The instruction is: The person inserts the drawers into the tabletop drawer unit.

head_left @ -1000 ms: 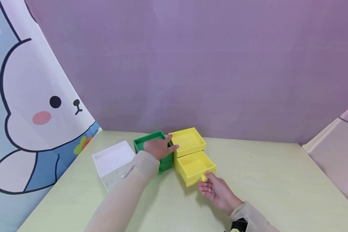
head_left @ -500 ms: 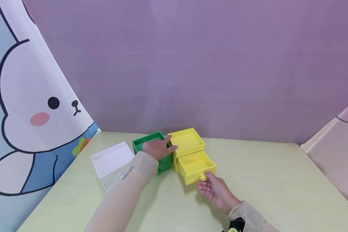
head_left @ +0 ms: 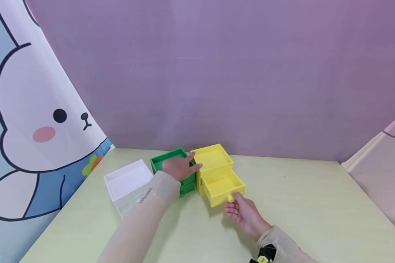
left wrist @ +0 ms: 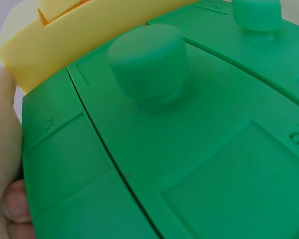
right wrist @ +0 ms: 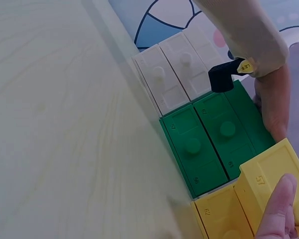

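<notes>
In the head view a yellow drawer cabinet stands at the back middle of the table, its upper drawer pulled well out. My right hand pinches that drawer's round knob. The right wrist view shows the yellow lower drawer pushed in. My left hand lies over a green drawer cabinet, thumb and forefinger spread towards the yellow cabinet's left edge. In the left wrist view the green knob is close, with several left-hand fingers partly hidden behind the cabinet.
A white drawer cabinet stands left of the green one, partly covered by my left sleeve. Behind the pale table hangs a purple cloth backdrop. A cartoon-printed sheet borders the left side.
The front of the yellow drawer has risen slightly, my right hand following it with the knob pinched. My left hand stays in place.
</notes>
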Available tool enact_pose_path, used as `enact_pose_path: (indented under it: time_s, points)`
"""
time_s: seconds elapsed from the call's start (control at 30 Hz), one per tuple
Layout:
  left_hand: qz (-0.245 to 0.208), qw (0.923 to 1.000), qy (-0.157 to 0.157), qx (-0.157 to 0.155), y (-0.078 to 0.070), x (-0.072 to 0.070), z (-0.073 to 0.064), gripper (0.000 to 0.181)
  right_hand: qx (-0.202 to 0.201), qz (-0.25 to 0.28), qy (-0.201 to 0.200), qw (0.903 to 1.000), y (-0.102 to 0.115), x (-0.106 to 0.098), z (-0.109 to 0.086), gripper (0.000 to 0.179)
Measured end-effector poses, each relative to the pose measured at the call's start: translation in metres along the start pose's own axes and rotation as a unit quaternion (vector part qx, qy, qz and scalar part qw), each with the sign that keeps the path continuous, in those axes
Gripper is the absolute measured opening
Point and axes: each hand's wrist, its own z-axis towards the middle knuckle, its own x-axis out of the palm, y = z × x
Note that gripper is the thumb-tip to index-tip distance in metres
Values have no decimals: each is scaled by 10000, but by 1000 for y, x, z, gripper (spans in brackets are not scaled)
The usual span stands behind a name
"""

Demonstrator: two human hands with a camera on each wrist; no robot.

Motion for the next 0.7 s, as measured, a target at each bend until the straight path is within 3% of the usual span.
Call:
enact_pose_path:
  time_s: [0.7]
  points:
    - [-104,9999,44,-27,1,-1,0,71,-94,-80,-33,9999,0,5,9,22]
